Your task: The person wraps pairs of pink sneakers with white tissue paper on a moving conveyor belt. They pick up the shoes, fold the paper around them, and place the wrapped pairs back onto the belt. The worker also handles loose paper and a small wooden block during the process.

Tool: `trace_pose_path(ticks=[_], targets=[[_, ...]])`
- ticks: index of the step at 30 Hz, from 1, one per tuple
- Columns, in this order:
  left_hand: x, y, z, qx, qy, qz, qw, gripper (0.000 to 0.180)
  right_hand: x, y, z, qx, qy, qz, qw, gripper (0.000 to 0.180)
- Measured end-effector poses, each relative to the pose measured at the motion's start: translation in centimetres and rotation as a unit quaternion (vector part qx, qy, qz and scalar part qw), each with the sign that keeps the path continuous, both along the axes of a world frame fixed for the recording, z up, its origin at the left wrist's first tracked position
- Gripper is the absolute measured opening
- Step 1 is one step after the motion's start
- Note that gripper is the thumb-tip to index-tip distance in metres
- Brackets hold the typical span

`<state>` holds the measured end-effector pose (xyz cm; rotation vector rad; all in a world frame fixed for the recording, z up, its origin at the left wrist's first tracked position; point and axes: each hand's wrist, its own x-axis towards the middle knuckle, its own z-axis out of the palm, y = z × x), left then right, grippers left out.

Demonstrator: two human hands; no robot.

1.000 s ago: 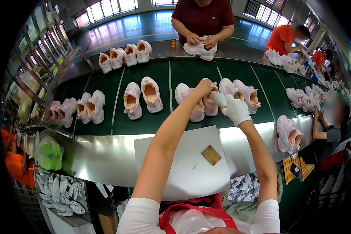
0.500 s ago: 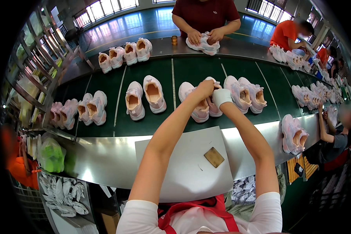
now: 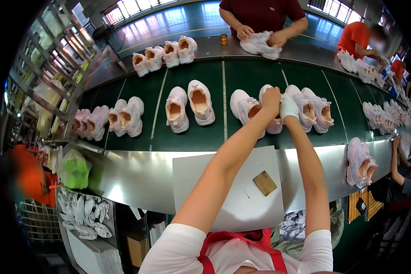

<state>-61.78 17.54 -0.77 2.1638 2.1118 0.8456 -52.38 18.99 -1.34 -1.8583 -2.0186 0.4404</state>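
Note:
A pair of white-and-pink sneakers with peach linings stands on the green conveyor belt in front of me. Over the right-hand sneaker of that pair [image 3: 265, 90], at its lace area, both my hands come together. My bare left hand [image 3: 272, 100] is closed on it, its fingers bunched. Wearing a white glove, my right hand [image 3: 288, 108] is curled against the sneaker's right side; its fingertips are partly hidden. Beside my left wrist is the mate, the left-hand sneaker [image 3: 243, 105]. Close by my glove stands another sneaker pair [image 3: 306, 107].
More sneaker pairs [image 3: 189, 107] stand along the belt [image 3: 214, 132]. On the steel ledge lie a white board [image 3: 201, 182], a small brown block [image 3: 265, 183] and a sneaker pair [image 3: 361, 163]. Opposite, a person in dark red [image 3: 265, 13] handles a sneaker. A metal rack [image 3: 55, 68] is left.
My hands have drawn slightly apart at the sneaker, uncovering its toe. The whole view has shifted, so things appear further right. The person opposite has tilted their sneaker.

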Motion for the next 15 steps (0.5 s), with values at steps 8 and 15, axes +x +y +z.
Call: trace_pose_path(ticks=[8, 15], targets=[[-14.3, -13.1, 3.4, 0.009, 0.061, 0.125, 0.99, 0.067, 1.2, -0.2, 0.6, -0.037, -0.078, 0.09, 0.992, 0.025], [-24.1, -16.9, -0.3, -0.048, 0.144, 0.044, 0.987, 0.055, -3.7, -2.8, 0.7, -0.052, -0.023, 0.113, 0.992, 0.028]])
